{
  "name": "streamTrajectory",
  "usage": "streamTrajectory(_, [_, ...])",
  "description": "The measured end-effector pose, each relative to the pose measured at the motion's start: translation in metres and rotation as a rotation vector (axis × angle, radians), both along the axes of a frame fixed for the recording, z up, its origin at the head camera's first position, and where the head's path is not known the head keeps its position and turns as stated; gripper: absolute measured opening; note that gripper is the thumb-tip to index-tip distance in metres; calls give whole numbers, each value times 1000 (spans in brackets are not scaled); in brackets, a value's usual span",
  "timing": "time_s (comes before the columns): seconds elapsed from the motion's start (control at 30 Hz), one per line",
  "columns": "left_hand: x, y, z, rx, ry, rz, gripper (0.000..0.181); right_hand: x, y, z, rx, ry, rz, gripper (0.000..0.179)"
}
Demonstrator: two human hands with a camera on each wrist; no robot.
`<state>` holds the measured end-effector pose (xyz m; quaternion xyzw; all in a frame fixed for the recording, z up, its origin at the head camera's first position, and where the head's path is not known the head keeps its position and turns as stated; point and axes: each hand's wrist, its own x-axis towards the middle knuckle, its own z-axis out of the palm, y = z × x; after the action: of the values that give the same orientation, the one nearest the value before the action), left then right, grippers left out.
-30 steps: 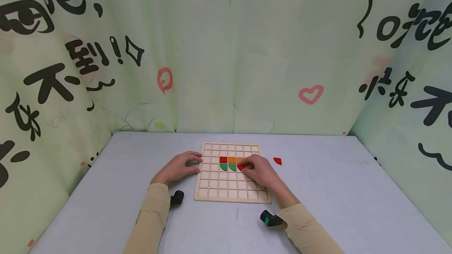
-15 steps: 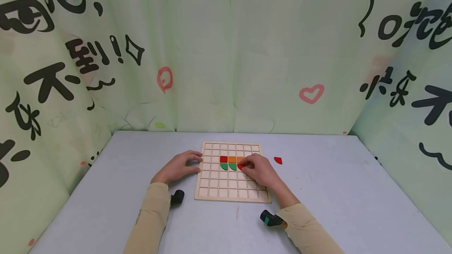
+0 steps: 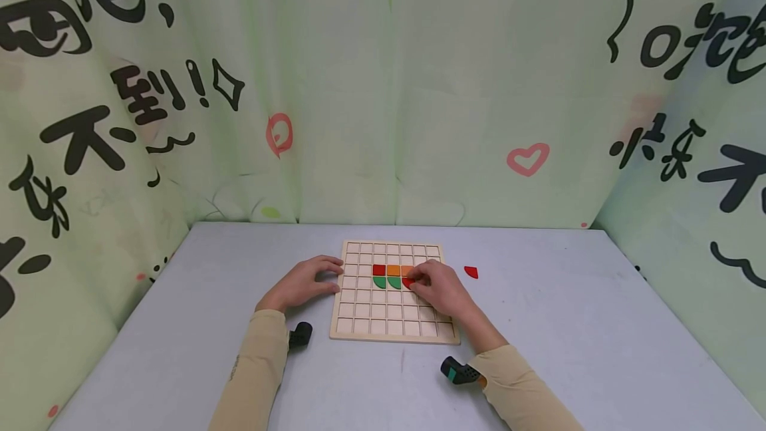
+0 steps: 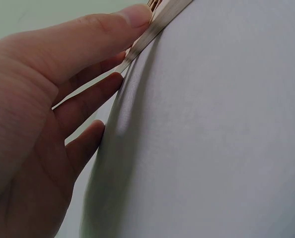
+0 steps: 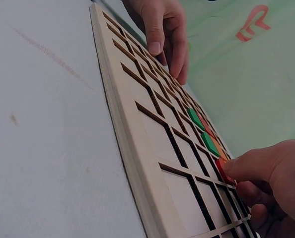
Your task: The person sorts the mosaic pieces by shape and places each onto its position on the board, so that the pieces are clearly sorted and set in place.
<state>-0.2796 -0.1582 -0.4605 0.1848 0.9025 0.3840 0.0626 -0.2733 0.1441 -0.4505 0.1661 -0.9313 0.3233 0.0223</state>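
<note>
A pale wooden grid board [image 3: 362,330] lies on the table, seen in the head view. My left hand [image 3: 305,283] touches its left edge with thumb and fingers, which stay fairly straight in the left wrist view. My right hand [image 3: 441,288] is over the board, pinching a red quarter-round piece [image 5: 223,168] in a cell; the fingertips partly hide it. Left of it lie two green quarter-round pieces [image 3: 380,282]. In the row behind sit a red square piece [image 3: 379,270] and two orange pieces [image 3: 393,271], the right one partly covered by my right hand.
Another red quarter-round piece [image 3: 471,273] lies on the white table [image 3: 538,324], right of the board. Black wrist cameras [image 3: 459,371] are worn at both cuffs. A pale green printed curtain [image 3: 347,98] encloses the table's back and sides.
</note>
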Motion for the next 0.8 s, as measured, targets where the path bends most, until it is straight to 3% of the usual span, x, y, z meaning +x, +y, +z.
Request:
streamTrajectory(0.53, [0, 0, 1, -10, -6, 6, 37, 1, 1, 0, -3, 9, 4, 14])
streamTrajectory(0.8, [1, 1, 1, -19, -9, 8, 37, 1, 4, -1, -16, -14, -39, 15])
